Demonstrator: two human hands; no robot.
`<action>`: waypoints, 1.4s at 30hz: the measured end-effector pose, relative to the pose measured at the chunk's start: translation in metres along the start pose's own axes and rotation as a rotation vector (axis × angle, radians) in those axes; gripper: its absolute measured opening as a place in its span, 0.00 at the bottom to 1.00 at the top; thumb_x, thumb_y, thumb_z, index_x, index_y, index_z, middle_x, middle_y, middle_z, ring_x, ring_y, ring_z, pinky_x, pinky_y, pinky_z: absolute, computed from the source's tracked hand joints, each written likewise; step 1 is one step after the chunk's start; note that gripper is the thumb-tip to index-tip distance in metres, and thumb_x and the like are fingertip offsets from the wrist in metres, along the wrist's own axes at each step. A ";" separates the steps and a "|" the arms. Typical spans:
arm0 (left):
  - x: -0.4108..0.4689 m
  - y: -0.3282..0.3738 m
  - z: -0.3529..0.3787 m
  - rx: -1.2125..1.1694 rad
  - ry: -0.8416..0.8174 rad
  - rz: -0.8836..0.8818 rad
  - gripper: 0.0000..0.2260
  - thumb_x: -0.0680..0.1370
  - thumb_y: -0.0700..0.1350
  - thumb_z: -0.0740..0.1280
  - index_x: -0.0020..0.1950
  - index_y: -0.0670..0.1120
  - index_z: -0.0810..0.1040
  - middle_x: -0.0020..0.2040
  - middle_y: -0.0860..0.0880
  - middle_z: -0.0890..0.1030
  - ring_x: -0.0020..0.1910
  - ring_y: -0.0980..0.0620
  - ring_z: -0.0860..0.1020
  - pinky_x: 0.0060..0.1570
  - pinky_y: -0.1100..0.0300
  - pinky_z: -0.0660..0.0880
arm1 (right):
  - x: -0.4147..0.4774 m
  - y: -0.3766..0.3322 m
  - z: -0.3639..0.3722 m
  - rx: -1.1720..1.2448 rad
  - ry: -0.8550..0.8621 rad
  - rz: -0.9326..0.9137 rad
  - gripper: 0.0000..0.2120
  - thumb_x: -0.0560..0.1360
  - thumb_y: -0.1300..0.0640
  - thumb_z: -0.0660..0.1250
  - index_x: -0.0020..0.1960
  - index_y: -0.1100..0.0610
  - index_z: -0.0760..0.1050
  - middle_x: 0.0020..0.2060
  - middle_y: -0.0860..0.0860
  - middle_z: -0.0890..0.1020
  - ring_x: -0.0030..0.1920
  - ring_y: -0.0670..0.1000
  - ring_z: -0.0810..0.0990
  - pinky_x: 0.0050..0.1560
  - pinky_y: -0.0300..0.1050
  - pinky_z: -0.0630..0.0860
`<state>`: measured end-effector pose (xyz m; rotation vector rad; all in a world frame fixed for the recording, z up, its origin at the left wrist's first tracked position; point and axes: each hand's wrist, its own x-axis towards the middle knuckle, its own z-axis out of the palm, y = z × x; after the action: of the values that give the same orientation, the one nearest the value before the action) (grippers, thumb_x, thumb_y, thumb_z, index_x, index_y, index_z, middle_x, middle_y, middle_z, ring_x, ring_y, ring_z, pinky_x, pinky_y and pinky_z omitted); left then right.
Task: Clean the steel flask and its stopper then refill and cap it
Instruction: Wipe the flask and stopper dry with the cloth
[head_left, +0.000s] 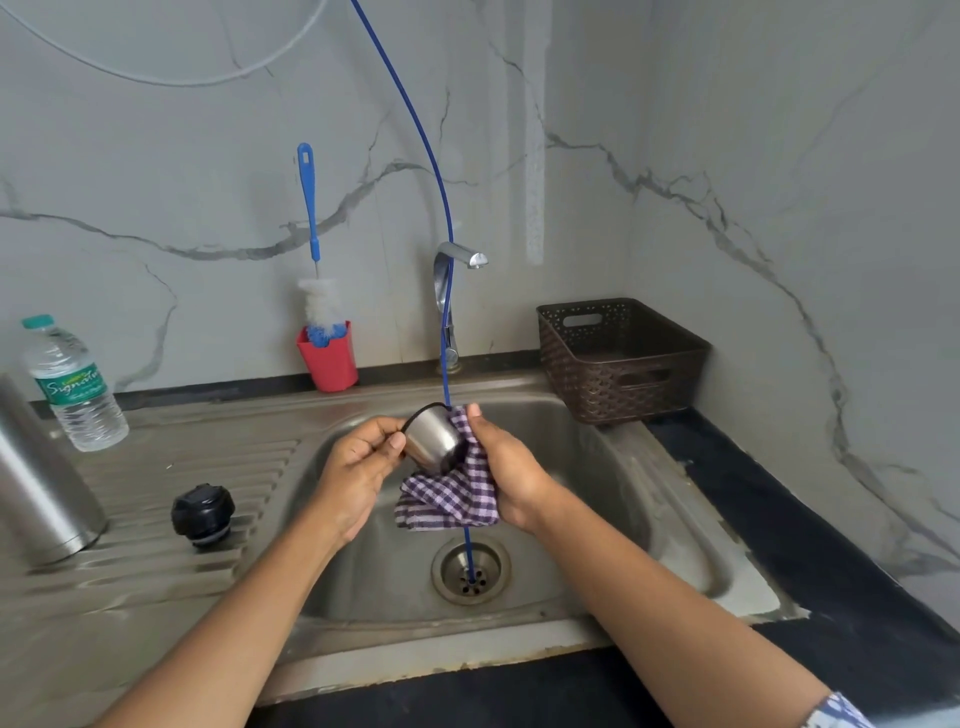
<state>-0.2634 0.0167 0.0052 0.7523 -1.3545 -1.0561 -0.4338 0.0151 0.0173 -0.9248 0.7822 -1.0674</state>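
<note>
I have both hands up over the sink (597, 493), near the middle of my view. My left hand (358, 470) pinches the dark rim of a small steel cup (434, 441) between thumb and curled fingers, with the cup tilted so its mouth faces up toward ten o'clock. My right hand (511, 467) is clamped on a purple checked cloth (449, 499). Its thumb presses the cloth against the cup's far side, and the rest of the cloth hangs below the cup.

The flask (41, 483) stands upright at nine o'clock on the ribbed draining board (208, 457), cut off by the left edge, so I cannot tell whether its mouth is open. The black stopper (202, 514) sits on the board just beside the flask, on its three o'clock side and apart from it. Behind them, toward ten o'clock, stands a plastic water bottle (75, 384) with a green cap and label.

At twelve o'clock the tap (452, 291) rises behind the basin. A thin blue tube (441, 182) comes down from the top, passes behind the cup and cloth, and ends in the drain (470, 569). A red cup (330, 358) against the wall holds a blue-handled bottle brush (311, 228). A brown basket (618, 358) sits at two o'clock on the dark surface (779, 519).
</note>
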 end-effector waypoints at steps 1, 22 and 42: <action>0.000 -0.001 0.000 0.015 -0.005 0.002 0.05 0.76 0.37 0.64 0.48 0.41 0.79 0.41 0.49 0.84 0.43 0.54 0.80 0.50 0.64 0.76 | -0.002 -0.002 -0.002 0.099 -0.019 0.045 0.27 0.78 0.43 0.59 0.66 0.64 0.71 0.56 0.63 0.80 0.56 0.61 0.80 0.58 0.55 0.77; 0.003 0.001 0.001 0.217 0.039 0.094 0.11 0.78 0.31 0.62 0.46 0.45 0.79 0.39 0.54 0.84 0.41 0.60 0.80 0.48 0.69 0.74 | 0.001 0.005 0.008 -0.228 0.059 -0.190 0.27 0.75 0.39 0.64 0.65 0.57 0.72 0.58 0.57 0.80 0.58 0.54 0.79 0.65 0.53 0.71; -0.003 0.030 0.022 1.182 -0.170 0.707 0.12 0.76 0.44 0.62 0.49 0.40 0.83 0.45 0.45 0.85 0.47 0.48 0.84 0.57 0.55 0.77 | -0.007 -0.009 -0.001 0.537 0.068 0.159 0.31 0.80 0.39 0.50 0.63 0.65 0.72 0.59 0.67 0.77 0.61 0.64 0.76 0.60 0.61 0.72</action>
<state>-0.2800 0.0338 0.0342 0.8822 -2.1608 0.3467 -0.4402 0.0193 0.0251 -0.3666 0.5692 -1.0963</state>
